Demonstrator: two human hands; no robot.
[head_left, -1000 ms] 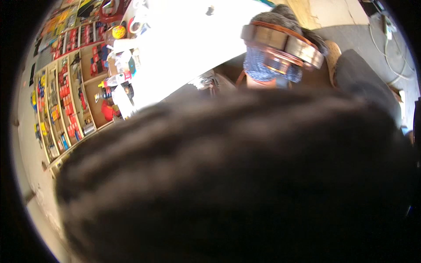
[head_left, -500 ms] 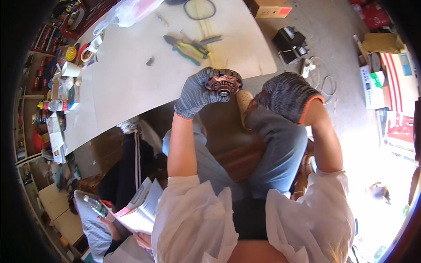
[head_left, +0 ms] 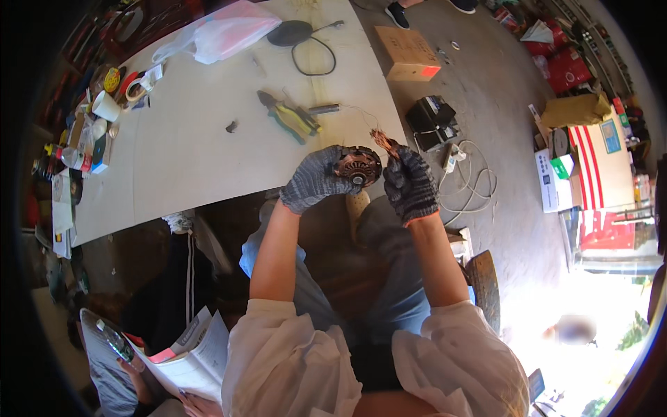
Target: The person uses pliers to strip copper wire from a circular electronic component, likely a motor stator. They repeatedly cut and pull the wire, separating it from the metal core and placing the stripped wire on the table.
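Note:
My left hand [head_left: 314, 179], in a grey knit glove, grips a round motor stator with copper windings [head_left: 356, 167] just off the near edge of the white table [head_left: 187, 146]. My right hand [head_left: 410, 185], also gloved, pinches a tuft of copper wire [head_left: 384, 142] sticking up from the stator's right side. Both hands are raised above my lap, over my blue trousers.
Green-handled pliers [head_left: 292, 118], a metal rod, a black cable with a round disc [head_left: 295, 33], a plastic bag [head_left: 215, 35], a paper cup [head_left: 105, 105] and tape rolls lie on the table. A cardboard box [head_left: 408, 53], black device and white cord sit on the floor. A person holding papers [head_left: 184, 358] sits lower left.
A second ago the view was blocked by a dark blurred shape. Half a second ago my right hand was apart from the stator; now it pinches the copper wire beside it.

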